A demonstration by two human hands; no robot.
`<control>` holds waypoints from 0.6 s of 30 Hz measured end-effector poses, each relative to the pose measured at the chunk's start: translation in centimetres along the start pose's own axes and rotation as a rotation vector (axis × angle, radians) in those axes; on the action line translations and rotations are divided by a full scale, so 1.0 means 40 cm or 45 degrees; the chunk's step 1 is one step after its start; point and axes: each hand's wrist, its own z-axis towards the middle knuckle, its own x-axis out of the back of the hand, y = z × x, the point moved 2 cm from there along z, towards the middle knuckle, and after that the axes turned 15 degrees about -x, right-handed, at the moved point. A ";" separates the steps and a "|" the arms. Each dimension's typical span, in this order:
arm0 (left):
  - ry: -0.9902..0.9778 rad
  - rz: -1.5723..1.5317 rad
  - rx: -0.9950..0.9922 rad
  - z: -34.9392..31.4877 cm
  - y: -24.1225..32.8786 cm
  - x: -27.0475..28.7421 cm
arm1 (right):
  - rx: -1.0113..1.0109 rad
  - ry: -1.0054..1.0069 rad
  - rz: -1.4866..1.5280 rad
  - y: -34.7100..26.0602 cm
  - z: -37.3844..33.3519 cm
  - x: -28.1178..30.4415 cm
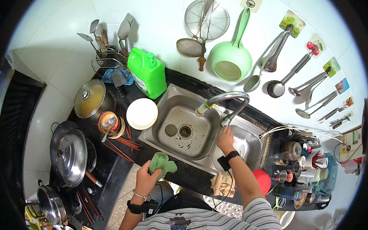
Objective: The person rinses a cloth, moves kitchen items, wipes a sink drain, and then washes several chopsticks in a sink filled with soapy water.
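Note:
My left hand (146, 179) is closed round a bunched green cloth (163, 164), held just off the counter's front edge. Over the ridge between the two basins, my right hand (225, 140) has its fingers wrapped at the end of the arched metal faucet (241, 94); the fingertips are partly hidden. The left basin of the steel sink (151, 134) has a drain (185, 131), a small round disc (171, 130) beside it and some dark scraps. My right forearm covers part of the right basin. A folded tan cloth (223, 184) lies at the counter edge next to that arm.
Left of the sink stand a white plate stack (142, 113), a green detergent jug (147, 73), stacked bowls (109, 122), chopsticks (120, 149) and lidded pots (69, 157). Cups and jars (295, 167) crowd the right counter. A green ladle-shaped dipper (231, 56) and utensils hang on the wall.

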 end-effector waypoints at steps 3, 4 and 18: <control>0.077 0.013 0.024 -0.021 -0.015 0.019 | -0.045 -0.683 0.445 -0.050 0.004 0.054; 0.088 0.011 0.033 -0.029 -0.025 0.021 | 0.149 -0.616 0.297 -0.088 0.010 0.127; 0.089 -0.113 -0.073 -0.001 -0.013 0.018 | 0.360 -1.291 2.043 -0.129 0.032 0.421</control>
